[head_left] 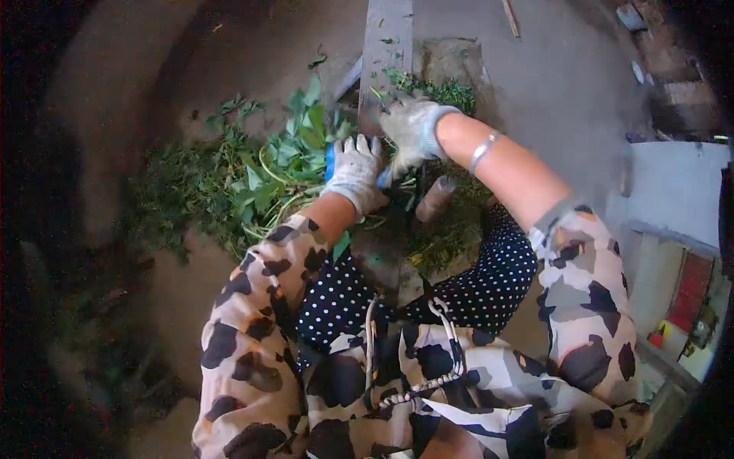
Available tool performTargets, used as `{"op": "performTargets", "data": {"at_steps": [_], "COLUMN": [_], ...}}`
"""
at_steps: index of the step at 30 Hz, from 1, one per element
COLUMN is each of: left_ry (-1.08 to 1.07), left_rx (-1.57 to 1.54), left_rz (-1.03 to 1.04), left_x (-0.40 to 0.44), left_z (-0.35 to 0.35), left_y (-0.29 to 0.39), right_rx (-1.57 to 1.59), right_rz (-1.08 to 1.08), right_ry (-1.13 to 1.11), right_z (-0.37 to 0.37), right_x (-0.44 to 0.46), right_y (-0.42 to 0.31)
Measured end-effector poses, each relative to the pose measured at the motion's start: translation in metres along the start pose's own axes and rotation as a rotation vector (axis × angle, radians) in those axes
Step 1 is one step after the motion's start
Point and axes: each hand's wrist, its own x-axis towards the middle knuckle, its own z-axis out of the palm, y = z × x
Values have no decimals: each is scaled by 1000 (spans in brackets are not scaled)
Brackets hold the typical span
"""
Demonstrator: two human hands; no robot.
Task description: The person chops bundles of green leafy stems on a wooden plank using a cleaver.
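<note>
My left hand, in a pale, stained work glove, lies palm down at the right edge of a leafy green pile. Its fingers point away from me, slightly apart. Blue material shows beside and under it. My right hand, gloved too, is bent inward just beyond and right of the left, over a narrow wooden board. Blur hides its fingertips and anything in them. Right of the hands stands a short cylindrical post. Chopped greens lie beyond my right wrist.
Dark cut foliage spreads over the earthen floor at left. A thin stick lies at the top. On the right are a pale panel and a red object. My dotted trouser legs flank the work spot.
</note>
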Motion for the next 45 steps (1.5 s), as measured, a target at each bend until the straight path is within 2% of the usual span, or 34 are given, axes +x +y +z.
{"op": "performTargets", "data": {"at_steps": [1,3,5,7,9,11,12,13,16,18,19,20,21,22,23,25,27,28,29,30,31,32,33,35,37,38,39,40,42,43,45], "left_ry": [-10,139,141,188,206,407,313,324,95,35,31,124,127,78,26,-7,55,98,82,47,18,104,112,55,-123,-111,-103,-112,-54,-67,-4], "left_rx": [13,-5,-103,-210,-190,-90,-23,32,64,42,6,41,35,2,-29,-16,11,68,82,103,110,61,78,27,15,27,36,29,-2,53,60], "left_rz": [3,-92,-102,-27,1,52,60,43,60,80,76,88,92,90,91,115,78,57,79,69,62,108,128,109,77,72,68,71,-22,92,100], "left_x": [-5,-16,-42,-64,-60,-44,-40,-32,-5,5,11,14,16,21,25,22,15,14,7,0,-2,-4,1,3,16,15,15,13,12,32,18], "left_z": [9,24,25,11,36,60,51,59,24,-3,-4,0,-1,-5,-9,-15,-16,-9,-11,-15,-23,-26,-32,-44,-55,-45,-36,-29,-21,15,0], "left_y": [5,16,17,31,26,18,15,8,-2,-4,-8,-7,-9,-11,-13,-12,-4,2,8,13,18,18,18,21,15,13,12,13,11,-2,3], "right_rx": [-24,-69,-71,22,57,61,-21,-82,7,218,211,686,1166,1429,1448,1500,1624,1632,1841,1144,1504,1922,2274,2326,2334,2330,2121,1860,1415,1325,1349], "right_rz": [-21,-59,-87,-83,-93,-60,-79,-59,14,-12,-6,-46,-99,-222,-163,241,311,214,162,67,-51,-132,-125,-337,-407,-533,-498,-357,59,52,100], "right_ry": [3,31,89,131,56,53,80,4,-51,429,423,617,799,1013,1328,1219,1160,1243,1107,1011,861,695,526,529,525,479,896,1283,1600,1425,1338], "right_z": [11,47,58,65,60,58,50,52,40,38,39,40,44,50,63,99,67,38,14,-8,-18,-28,-38,-56,-47,-47,-35,-32,30,48,43], "right_x": [12,20,22,-1,-4,-3,-8,8,1,-16,-33,-63,-83,-97,-84,-67,-72,-74,-75,-78,-47,-17,12,10,24,1,-42,-96,-67,-70,-78], "right_y": [2,-1,-5,-3,-8,-9,-8,-12,3,17,22,22,11,-15,-49,-74,-45,-19,16,57,102,147,191,202,195,150,99,35,-25,-48,-41]}}
